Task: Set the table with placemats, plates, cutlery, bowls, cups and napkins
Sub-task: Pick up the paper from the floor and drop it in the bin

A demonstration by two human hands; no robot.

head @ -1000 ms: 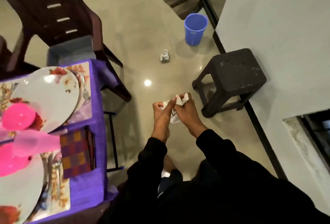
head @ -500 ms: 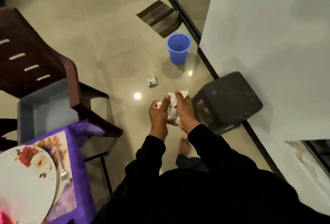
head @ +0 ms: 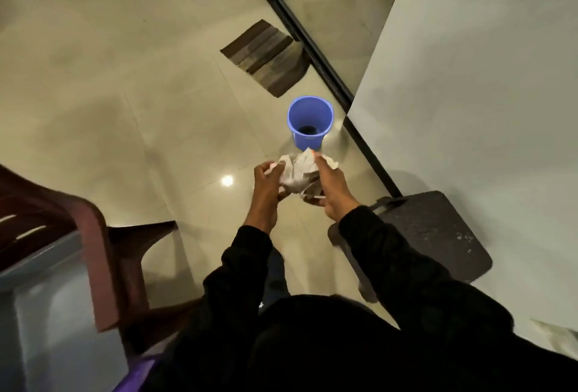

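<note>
While apparently crumpled, napkin [head: 297,177] between both hands.

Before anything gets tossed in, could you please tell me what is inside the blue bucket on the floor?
The blue bucket looks nearly empty: bare blue walls and a dark round patch at the bottom, too dim to identify. The crumpled paper is held in both hands, outside it.

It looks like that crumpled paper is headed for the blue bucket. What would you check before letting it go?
1. Paper held: ok, both the left hand and right hand grip the crumpled paper.
2. Blue bucket upright, mouth open: ok.
3. Room in the bucket: ok, dark bottom visible.
4. Floor path to the bucket clear: ok.
5. Hands over the bucket: not ok, they are short of it.
6. Black stool out of the way: ok, off to the right.
</note>
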